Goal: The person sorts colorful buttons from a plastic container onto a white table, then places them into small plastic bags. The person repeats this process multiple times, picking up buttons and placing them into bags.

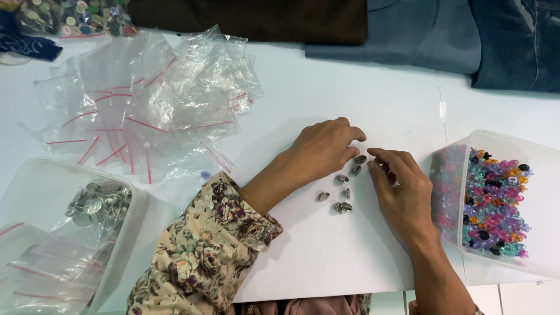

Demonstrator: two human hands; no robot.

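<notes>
Head view, looking down on a white table (pixel 326 256). Left hand (pixel 322 147) lies knuckles up, fingers curled loosely together, fingertips resting on the table just above a small scatter of metal buttons (pixel 344 186); nothing is gripped in it that I can see. Right hand (pixel 402 189) comes in from the lower right, fingers slightly apart and bent, index and thumb tips touching or almost touching the topmost button of the scatter; cannot tell if it is pinched. Both hands' fingertips nearly meet over that button. Remaining buttons lie loose on the table between the two hands, below the fingertips. Left forearm wears a floral sleeve (pixel 204 251); right forearm is bare.

Containers: clear plastic tub (pixel 513 146) at right, just beside the right hand, holds a heap of multicoloured translucent buttons (pixel 493 204). Clear plastic tub (pixel 35 186) at lower left holds silver metal buttons (pixel 99 201) and some small zip bags. Pile of empty clear zip bags (pixel 146 105) with red seal strips lies upper left on the table. Bag of mixed coloured buttons (pixel 76 16) at top left corner. Folded brown fabric (pixel 251 20) and grey-blue fabric (pixel 408 35) along the far edge.
</notes>
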